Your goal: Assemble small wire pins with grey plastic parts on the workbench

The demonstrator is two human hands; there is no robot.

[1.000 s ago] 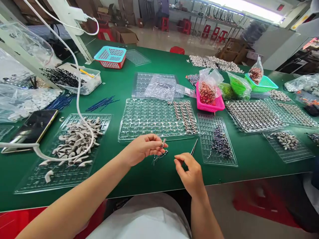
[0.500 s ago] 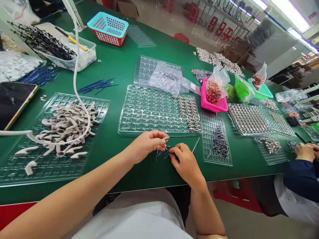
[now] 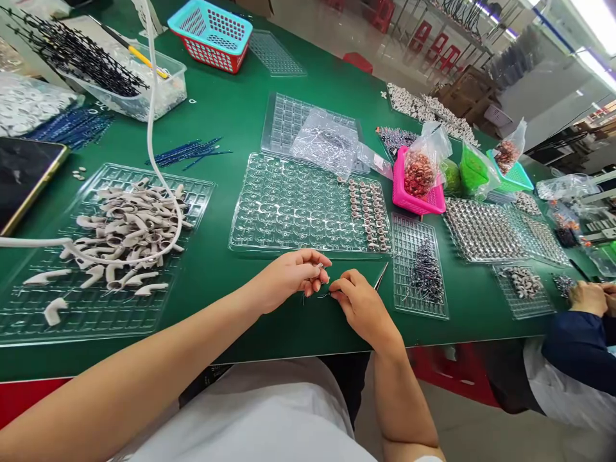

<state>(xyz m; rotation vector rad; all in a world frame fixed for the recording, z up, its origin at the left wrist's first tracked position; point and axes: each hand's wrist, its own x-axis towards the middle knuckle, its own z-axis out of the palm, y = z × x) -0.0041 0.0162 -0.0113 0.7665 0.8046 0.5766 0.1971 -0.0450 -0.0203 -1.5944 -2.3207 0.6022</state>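
Note:
My left hand (image 3: 294, 274) is closed in a pinch around a small pale part (image 3: 320, 265), mostly covered by the fingers, in front of the clear tray. Just to its right, my right hand (image 3: 360, 307) pinches a small dark part with a thin wire (image 3: 323, 295) pointing left. The two hands are close together but apart. Tweezers (image 3: 381, 277) lie on the green table beyond my right hand. Behind the hands lies the clear compartment tray (image 3: 293, 205), its right columns filled with small pinkish-beige parts (image 3: 370, 215).
On the left, a clear tray (image 3: 96, 330) bears a heap of grey curved shells (image 3: 135, 224), crossed by a white cable (image 3: 152, 128). A small tray (image 3: 403, 244) of dark wired parts and a pink basket (image 3: 418, 204) stand right. A co-worker's hands (image 3: 590, 298) are at far right.
My right hand has drawn slightly away from the dark wired parts under my left hand, with its fingers closed on one. The view has shifted a little.

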